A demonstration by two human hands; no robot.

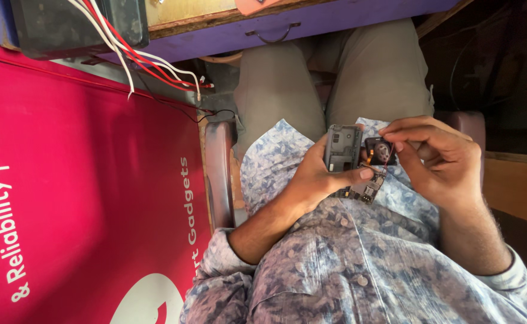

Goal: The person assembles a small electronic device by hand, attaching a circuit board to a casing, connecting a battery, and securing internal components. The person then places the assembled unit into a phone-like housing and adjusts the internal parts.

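Observation:
My left hand [314,177] grips a small dark grey phone housing [342,147] over my lap, thumb pressed along its lower edge. A circuit board [364,191] with small components hangs below the housing. My right hand [437,159] pinches a small round black speaker part [378,150] beside the housing, with a thin red wire running from it toward the board. Both hands sit close together above my blue patterned shirt [359,264].
A red banner [83,198] with white lettering fills the left side. A purple drawer with a metal handle [272,33] is at the top. Red and white wires [149,66] trail from a black box [77,24] at the top left. A chair arm [218,174] is beside me.

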